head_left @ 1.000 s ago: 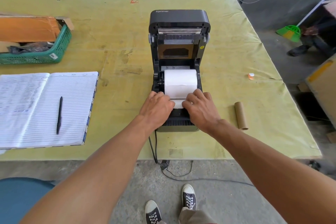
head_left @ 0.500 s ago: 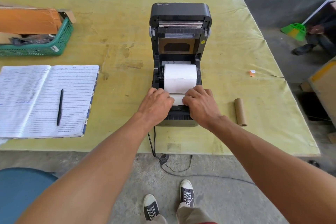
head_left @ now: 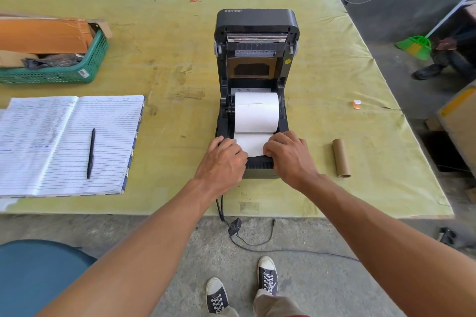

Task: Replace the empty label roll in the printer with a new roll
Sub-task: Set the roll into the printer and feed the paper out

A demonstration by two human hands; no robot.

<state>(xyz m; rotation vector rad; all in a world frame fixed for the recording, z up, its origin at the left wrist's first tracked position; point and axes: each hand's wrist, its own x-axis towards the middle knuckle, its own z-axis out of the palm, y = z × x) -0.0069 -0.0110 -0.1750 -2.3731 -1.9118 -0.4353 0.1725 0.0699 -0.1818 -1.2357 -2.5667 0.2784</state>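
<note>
My left hand and right hand press flat on the side edges of the paper's loose end at the printer's front, fingers curled over it. I judge that tongue thin, limp and easy to crease, so I hold it by both edges. At twelve o'clock the white new roll sits in the open bay; the empty core lies at three o'clock.
</note>
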